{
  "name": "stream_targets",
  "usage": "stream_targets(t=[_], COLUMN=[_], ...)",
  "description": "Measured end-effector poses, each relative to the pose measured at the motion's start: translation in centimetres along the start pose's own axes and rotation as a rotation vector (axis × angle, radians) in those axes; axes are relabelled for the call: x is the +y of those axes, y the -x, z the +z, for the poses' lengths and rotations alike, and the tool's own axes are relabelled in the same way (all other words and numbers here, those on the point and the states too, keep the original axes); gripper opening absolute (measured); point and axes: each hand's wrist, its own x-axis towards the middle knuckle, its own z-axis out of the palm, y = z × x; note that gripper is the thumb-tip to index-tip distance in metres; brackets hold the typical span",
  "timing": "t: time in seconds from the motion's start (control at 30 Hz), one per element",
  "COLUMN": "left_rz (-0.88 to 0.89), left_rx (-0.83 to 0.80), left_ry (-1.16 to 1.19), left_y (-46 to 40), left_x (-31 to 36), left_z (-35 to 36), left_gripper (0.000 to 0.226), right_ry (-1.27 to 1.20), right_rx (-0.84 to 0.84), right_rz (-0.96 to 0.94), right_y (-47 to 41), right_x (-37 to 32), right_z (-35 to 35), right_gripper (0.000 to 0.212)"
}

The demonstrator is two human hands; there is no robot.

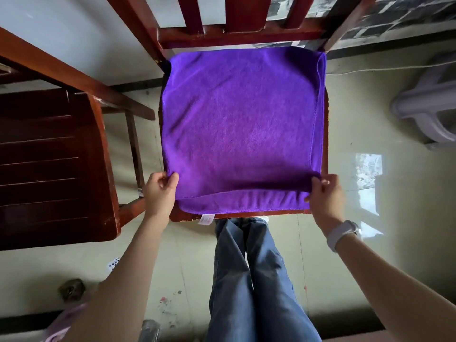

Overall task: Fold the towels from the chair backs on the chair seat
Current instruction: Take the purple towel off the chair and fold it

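Note:
A purple towel (243, 124) lies spread over the seat of a red-brown wooden chair (237, 37), covering nearly all of it. Its upper layer stops short of the front edge, and a lower layer with a small pink label shows beneath. My left hand (159, 191) pinches the upper layer's near left corner. My right hand (323, 193), with a white watch on its wrist, pinches the near right corner. Both corners are lifted slightly off the layer below.
A second dark wooden chair (54, 164) stands close on the left. A pale plastic stool (429, 107) sits on the floor at the right. My legs in blue jeans (249, 280) stand right at the seat's front edge.

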Motion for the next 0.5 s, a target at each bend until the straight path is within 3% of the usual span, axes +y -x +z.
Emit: stream_targets(t=[0.1, 0.2, 0.4, 0.5], left_rz=[-0.04, -0.132, -0.112, -0.16], left_rx=[-0.116, -0.15, -0.013, -0.028], left_ry=[0.064, -0.042, -0.25, -0.155], left_y=[1.7, 2.6, 3.3, 3.2], left_x=[-0.5, -2.3, -4.1, -4.3], left_z=[-0.5, -0.2, 0.4, 0.4], left_gripper=[0.01, 0.011, 0.023, 0.022], right_ry=[-0.043, 0.026, 0.128, 0.162], right_rx=[0.039, -0.112, -0.156, -0.128], right_rz=[-0.023, 0.106, 0.198, 0.169], right_y=[0.0, 0.1, -0.6, -0.5], right_x=[1.3, 3.8, 5.1, 4.7], right_z=[-1.7, -2.2, -1.3, -1.1], right_gripper=[0.015, 0.023, 0.026, 0.024])
